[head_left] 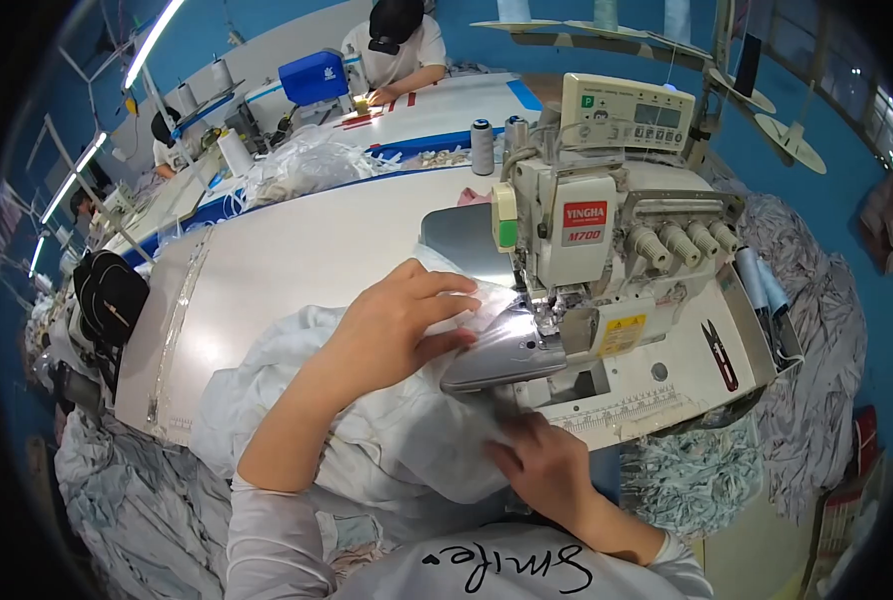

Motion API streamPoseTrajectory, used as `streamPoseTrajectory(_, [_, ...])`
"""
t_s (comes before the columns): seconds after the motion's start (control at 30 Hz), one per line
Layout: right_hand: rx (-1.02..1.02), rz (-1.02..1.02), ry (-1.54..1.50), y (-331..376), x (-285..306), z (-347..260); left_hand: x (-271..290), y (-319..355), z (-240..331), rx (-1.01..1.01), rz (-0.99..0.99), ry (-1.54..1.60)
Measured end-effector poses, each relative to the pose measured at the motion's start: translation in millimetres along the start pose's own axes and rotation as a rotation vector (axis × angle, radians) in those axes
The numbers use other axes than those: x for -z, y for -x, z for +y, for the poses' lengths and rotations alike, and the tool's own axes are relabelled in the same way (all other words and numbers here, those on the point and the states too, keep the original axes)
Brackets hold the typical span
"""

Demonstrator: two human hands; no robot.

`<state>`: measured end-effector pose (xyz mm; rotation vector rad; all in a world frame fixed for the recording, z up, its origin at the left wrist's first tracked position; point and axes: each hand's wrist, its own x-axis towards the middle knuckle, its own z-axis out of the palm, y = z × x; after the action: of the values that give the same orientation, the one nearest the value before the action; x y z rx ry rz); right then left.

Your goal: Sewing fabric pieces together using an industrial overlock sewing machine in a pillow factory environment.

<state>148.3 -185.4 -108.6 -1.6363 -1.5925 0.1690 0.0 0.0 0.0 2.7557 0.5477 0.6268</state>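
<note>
A pale, whitish piece of fabric (397,430) lies bunched over the table's front edge and runs up to the needle area of an overlock sewing machine (577,220). My left hand (402,315) grips the fabric between fingers and thumb, just left of the presser foot, above the lit metal work plate (502,350). Lower down, in front of the machine, my right hand (547,465) has its fingers closed at the fabric's right edge. That edge is slightly smeared by motion. The cloth hides part of the plate.
Red-handled thread snips (719,358) lie on the machine table (297,240), right of the machine. Thread cones (482,148) stand behind. Heaps of grey fabric (807,330) and pale green cloth pieces (692,475) sit at the right. A co-worker (397,45) sits across the table.
</note>
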Motion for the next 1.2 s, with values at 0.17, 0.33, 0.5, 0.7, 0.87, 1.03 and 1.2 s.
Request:
streamPoseTrajectory(0.17, [0.165, -0.490, -0.254, 40.8, 24.4, 26.6, -9.6, 9.3, -10.1, -0.217, 0.118, -0.005])
streamPoseTrajectory(0.33, [-0.231, -0.750, -0.291, 75.3, 42.3, 49.1, -21.0, 23.0, 36.4, -0.262, 0.172, -0.100])
streamPoseTrajectory(0.5, [-0.450, -0.195, -0.437, 28.7, 47.8, 5.3, -27.1, 17.5, 47.2, -0.198, 0.234, -0.266])
streamPoseTrajectory(0.7, [0.375, 0.186, 0.135, -38.5, 46.3, 8.0, -32.5, 4.6, 37.4, -0.239, 0.225, -0.256])
streamPoseTrajectory(0.87, [0.256, 0.184, 0.057, -47.6, 42.6, 6.2, -29.8, 1.9, 56.1, -0.291, 0.211, -0.159])
streamPoseTrajectory(1.03, [0.212, 0.268, 0.045, -47.2, 40.4, 10.0, -47.2, 12.0, 52.7, -0.285, 0.125, -0.173])
streamPoseTrajectory(1.2, [-0.068, 0.272, -0.187, -41.0, 45.4, 6.8, -43.5, 9.8, 50.0, -0.271, 0.110, -0.155])
